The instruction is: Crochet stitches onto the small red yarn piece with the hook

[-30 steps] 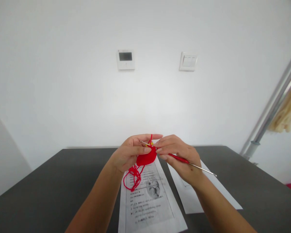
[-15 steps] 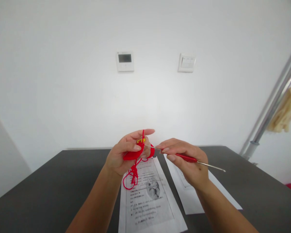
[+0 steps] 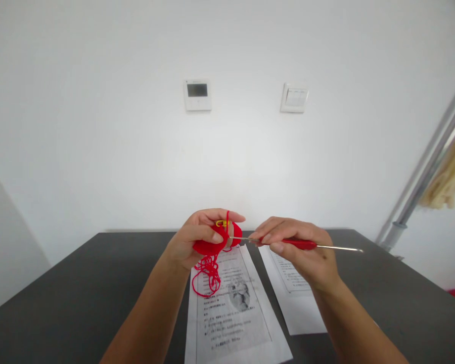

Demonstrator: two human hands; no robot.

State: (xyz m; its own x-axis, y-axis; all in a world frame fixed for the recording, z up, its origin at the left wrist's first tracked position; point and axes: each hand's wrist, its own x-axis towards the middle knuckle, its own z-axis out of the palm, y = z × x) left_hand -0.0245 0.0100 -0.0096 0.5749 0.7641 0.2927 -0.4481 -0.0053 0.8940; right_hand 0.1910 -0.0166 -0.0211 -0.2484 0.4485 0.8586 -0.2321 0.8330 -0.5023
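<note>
My left hand (image 3: 189, 240) pinches a piece of red crochet work (image 3: 208, 245) between thumb and fingers. A strand of red yarn runs over its raised index finger, and a yellow stitch marker (image 3: 222, 223) sits at the top of the piece. My right hand (image 3: 305, 250) is closed on a crochet hook (image 3: 299, 244) with a red handle and metal ends. The hook's left tip meets the right edge of the red piece. Loose red yarn (image 3: 208, 275) hangs tangled below my left hand.
A printed sheet (image 3: 237, 323) lies on the dark table (image 3: 76, 298) under the yarn, with a second sheet (image 3: 301, 311) beneath my right forearm. Behind the table, the white wall carries a thermostat (image 3: 197, 95) and a switch (image 3: 294, 98). At right are a metal pole and beige cloth.
My right hand has shifted slightly right and the hook lies more level. The red piece has turned a little in my left hand, and more of the tangled yarn shows below.
</note>
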